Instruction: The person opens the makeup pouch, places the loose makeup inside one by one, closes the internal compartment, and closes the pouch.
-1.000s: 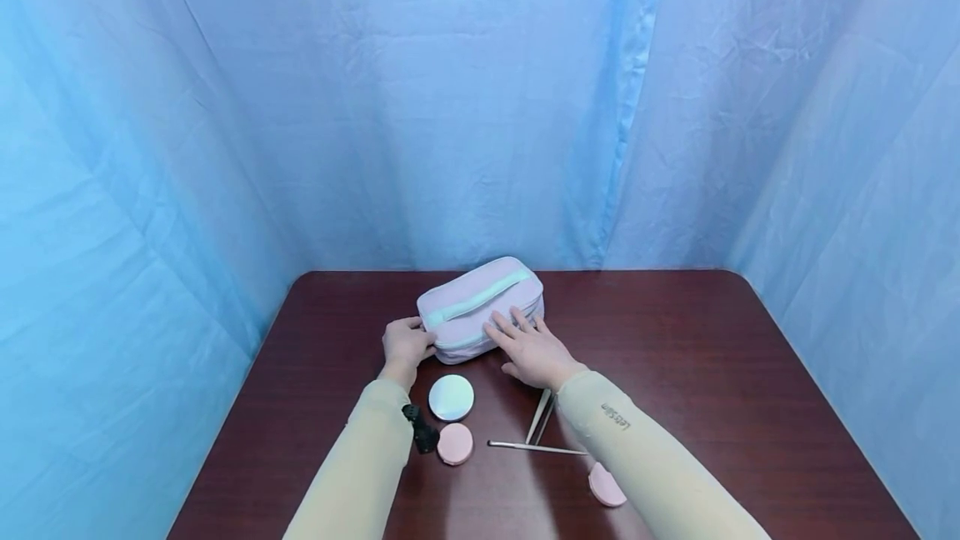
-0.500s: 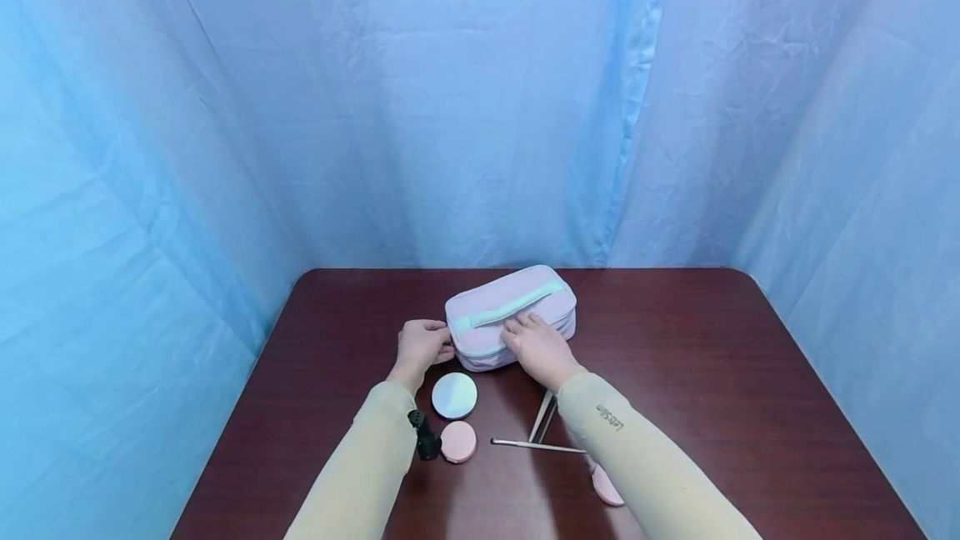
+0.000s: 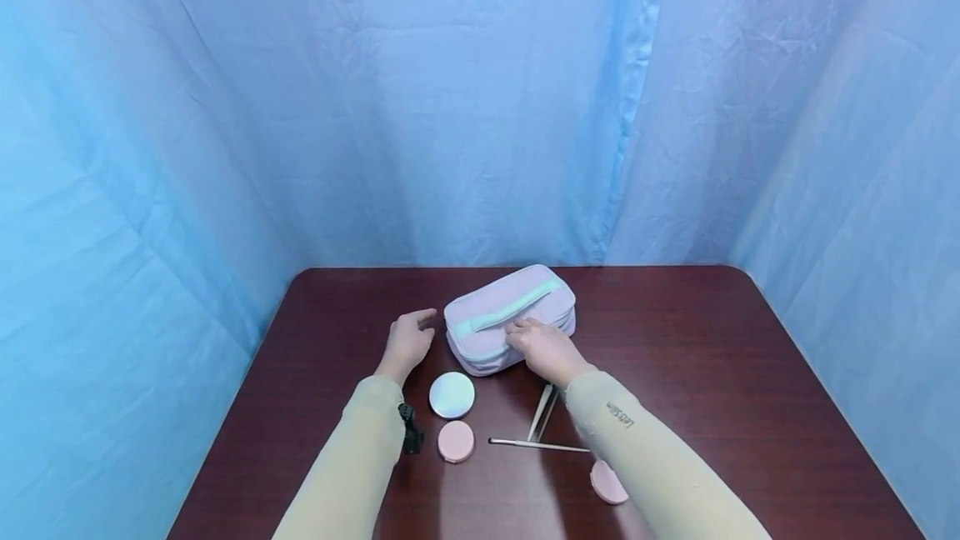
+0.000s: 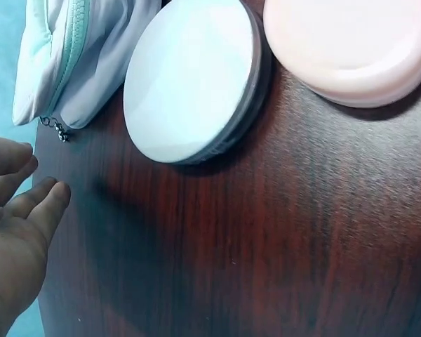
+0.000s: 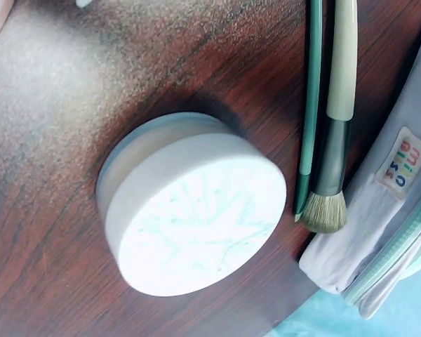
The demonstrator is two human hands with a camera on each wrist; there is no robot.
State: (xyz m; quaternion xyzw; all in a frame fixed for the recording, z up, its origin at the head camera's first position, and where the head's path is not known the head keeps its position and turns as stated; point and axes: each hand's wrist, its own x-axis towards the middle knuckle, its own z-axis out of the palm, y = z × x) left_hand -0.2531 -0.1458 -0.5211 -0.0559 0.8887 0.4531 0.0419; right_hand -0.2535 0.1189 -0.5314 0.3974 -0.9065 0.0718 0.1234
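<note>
A pale lilac makeup bag (image 3: 468, 312) with a mint strap handle lies at the back middle of the table, its lid down. My right hand (image 3: 551, 350) is at the front of the bag, bent fingers gripping the lid's edge; only a sliver of it shows in the right wrist view. To the left of the bag my left hand (image 3: 407, 343) is apart from it, fingers loosely extended with nothing in them. In the left wrist view a small chain dangles from the end of the bag's zip (image 4: 76, 35).
Before the bag lie a round silvery-lidded case (image 3: 452, 395), a pink compact (image 3: 456, 442) and another pink compact (image 3: 608, 482). Makeup brushes (image 3: 540, 413) rest beside a thin stick (image 3: 538, 445). A white-lidded jar (image 5: 200, 217) is hidden under my right arm in the head view.
The bag has shifted right since a second ago. My left hand has come off its left end and moved left. My right hand's spread fingers have drawn in at the lid's front edge.
</note>
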